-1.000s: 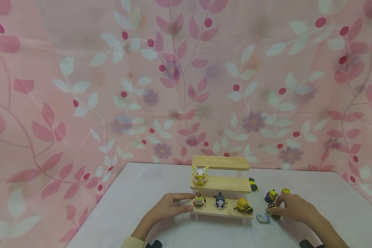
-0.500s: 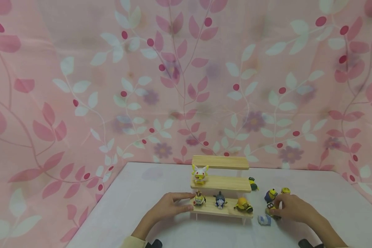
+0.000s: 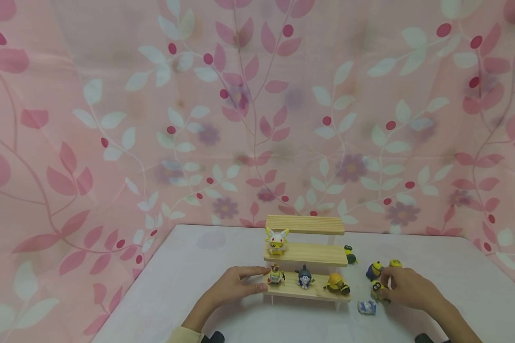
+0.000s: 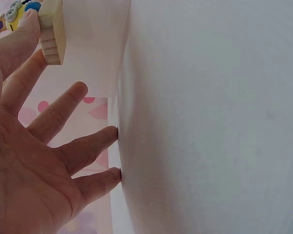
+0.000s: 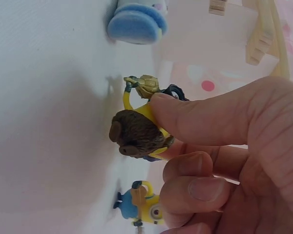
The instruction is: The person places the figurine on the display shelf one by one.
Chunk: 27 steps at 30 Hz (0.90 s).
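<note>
In the head view, my left hand (image 3: pixel 234 287) touches the left end of the lowest shelf of a wooden tiered stand (image 3: pixel 306 253). Its thumb and index finger are at that end, with the other fingers spread straight in the left wrist view. My right hand (image 3: pixel 412 289) pinches a yellow minion figurine (image 5: pixel 139 127) with a brown furry lower part between thumb and fingers, close over the table. On the lowest shelf are a crowned minion figurine (image 3: pixel 275 275), a grey-hooded figurine (image 3: pixel 304 277) and a yellow figurine lying over (image 3: pixel 337 284). A white-and-yellow figurine (image 3: pixel 277 243) stands one shelf up.
A blue-and-white figurine (image 3: pixel 366 307) lies on the white table (image 3: pixel 223 247) before my right hand. Behind that hand are a blue-and-yellow minion (image 3: pixel 374 270) and another yellow figurine (image 3: pixel 395 263). A green-and-yellow one (image 3: pixel 350 255) sits right of the stand.
The minion in my right hand has shifted and turned slightly. The blue-and-white figurine has slid a little toward the front right and turned. My left hand and the stand have stayed put.
</note>
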Each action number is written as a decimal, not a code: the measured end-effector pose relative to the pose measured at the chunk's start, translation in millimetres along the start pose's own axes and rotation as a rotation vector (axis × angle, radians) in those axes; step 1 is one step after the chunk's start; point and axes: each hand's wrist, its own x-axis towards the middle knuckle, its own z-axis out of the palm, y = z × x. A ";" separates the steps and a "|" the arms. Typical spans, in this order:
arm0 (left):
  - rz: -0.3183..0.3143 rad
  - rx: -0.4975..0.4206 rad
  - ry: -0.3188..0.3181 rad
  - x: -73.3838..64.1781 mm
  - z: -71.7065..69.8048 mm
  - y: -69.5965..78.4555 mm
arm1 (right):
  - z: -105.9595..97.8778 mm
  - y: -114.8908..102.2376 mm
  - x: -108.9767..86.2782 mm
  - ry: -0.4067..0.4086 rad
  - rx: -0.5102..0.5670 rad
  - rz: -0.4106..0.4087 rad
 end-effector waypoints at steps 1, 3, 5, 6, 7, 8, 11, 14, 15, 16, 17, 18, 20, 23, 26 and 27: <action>-0.001 0.000 0.000 -0.1 -0.2 0.4 | -0.7 -0.2 -0.2 0.008 -0.002 -0.003; -0.001 0.000 -0.001 -0.2 -0.4 0.9 | -2.6 -1.0 -0.7 0.031 -0.013 -0.016; 0.001 -0.001 -0.001 0.1 -0.4 1.0 | -4.7 -2.4 -1.5 0.053 -0.015 -0.020; 0.000 -0.001 -0.001 0.2 -0.4 0.9 | -5.9 -3.3 -2.2 0.064 -0.017 -0.022; 0.000 -0.001 0.000 0.2 -0.3 0.6 | -7.3 -4.5 -3.1 0.071 -0.017 -0.023; 0.000 -0.001 0.000 0.4 -0.2 0.3 | -8.7 -5.9 -4.0 0.076 -0.017 -0.023; -0.001 -0.004 0.000 0.4 0.2 -0.9 | -13.4 -11.3 -7.2 0.090 -0.015 -0.018; 0.001 -0.008 0.001 0.5 0.7 -1.5 | -19.2 -16.9 -10.7 0.108 -0.017 -0.033; 0.002 -0.009 0.001 0.4 0.8 -1.5 | -21.0 -18.4 -11.9 0.115 -0.017 -0.035; 0.002 -0.010 0.002 0.4 0.9 -1.4 | -22.9 -19.7 -13.2 0.122 -0.016 -0.039; 0.004 -0.009 0.004 0.3 1.0 -1.3 | -24.8 -20.9 -14.6 0.130 -0.016 -0.046; 0.006 -0.007 0.005 0.4 1.0 -1.2 | -26.6 -21.9 -15.8 0.141 -0.016 -0.052; 0.005 -0.006 0.005 0.3 1.0 -0.9 | -29.7 -23.6 -18.2 0.162 -0.017 -0.058; 0.000 -0.009 0.002 0.2 0.9 -0.6 | -33.7 -26.1 -20.7 0.201 -0.018 -0.073; -0.007 -0.019 -0.001 0.3 0.9 -0.7 | -35.8 -30.0 -21.3 0.246 -0.014 -0.091; -0.007 -0.022 -0.002 0.4 0.9 -1.1 | -36.2 -31.4 -21.1 0.263 -0.014 -0.098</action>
